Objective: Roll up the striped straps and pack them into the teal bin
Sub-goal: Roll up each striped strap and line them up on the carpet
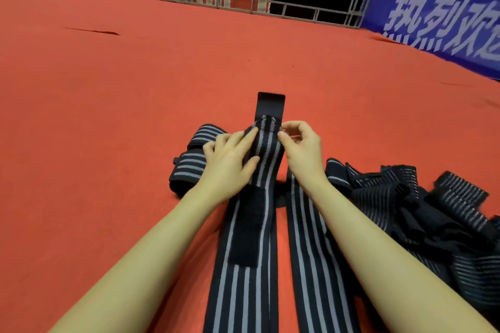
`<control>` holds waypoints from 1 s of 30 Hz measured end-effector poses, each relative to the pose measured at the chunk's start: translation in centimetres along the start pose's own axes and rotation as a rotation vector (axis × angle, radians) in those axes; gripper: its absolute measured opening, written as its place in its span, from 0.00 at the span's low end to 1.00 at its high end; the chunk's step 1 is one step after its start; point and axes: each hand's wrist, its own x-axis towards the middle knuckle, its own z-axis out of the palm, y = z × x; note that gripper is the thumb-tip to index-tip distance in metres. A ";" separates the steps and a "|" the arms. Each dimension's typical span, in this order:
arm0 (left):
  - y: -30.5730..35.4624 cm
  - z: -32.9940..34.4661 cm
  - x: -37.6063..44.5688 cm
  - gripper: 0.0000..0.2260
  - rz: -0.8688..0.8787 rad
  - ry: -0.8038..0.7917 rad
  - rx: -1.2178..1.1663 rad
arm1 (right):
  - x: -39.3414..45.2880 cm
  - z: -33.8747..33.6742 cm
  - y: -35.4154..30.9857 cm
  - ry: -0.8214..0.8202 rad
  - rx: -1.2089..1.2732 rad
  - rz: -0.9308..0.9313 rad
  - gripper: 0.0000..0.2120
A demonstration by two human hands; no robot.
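Hands meet at centre: I see my left hand pinching the long black elastic strap with grey stripes between thumb and fingers, my right hand curled at its far edge (whether it actually grips, I cannot tell). Rolled striped straps sit at nine o'clock, a loose heap of striped straps at three, all on red carpet.
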 end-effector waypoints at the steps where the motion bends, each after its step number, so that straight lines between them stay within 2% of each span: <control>1: 0.4 0.8 0.5 0.26 -0.040 -0.038 0.015 | 0.4 0.2 0.8 -0.011 -0.046 0.012 0.05; 4: 1.5 3.6 1.6 0.26 -0.154 -0.154 0.017 | 0.9 0.7 3.6 -0.027 -0.211 0.023 0.04; 6: 1.4 5.3 1.8 0.26 -0.181 -0.175 0.051 | 1.1 1.2 5.4 -0.044 -0.387 0.002 0.05; 9: 0.8 7.1 1.6 0.25 -0.178 -0.084 0.083 | 1.3 2.1 7.3 -0.094 -0.631 -0.027 0.11; 11: 0.4 8.0 1.7 0.25 -0.198 -0.036 0.103 | 1.3 2.2 8.2 -0.129 -0.713 -0.031 0.10; 15: 0.6 8.0 2.6 0.21 -0.277 -0.001 0.163 | 1.4 1.8 8.6 -0.100 -0.703 -0.011 0.06; 19: 0.4 8.5 2.8 0.10 -0.310 0.037 0.212 | 1.4 1.9 9.3 -0.143 -0.657 -0.016 0.04; 23: 0.3 8.8 3.0 0.15 -0.303 0.060 0.207 | 2.4 2.2 9.4 -0.122 -0.638 -0.097 0.05; 26: 0.3 8.5 3.4 0.19 -0.227 0.083 0.162 | 4.1 3.0 9.4 -0.130 -0.669 -0.169 0.07; 30: 0.5 8.6 3.7 0.20 -0.189 -0.061 0.124 | 6.1 4.0 10.5 -0.149 -0.687 -0.037 0.09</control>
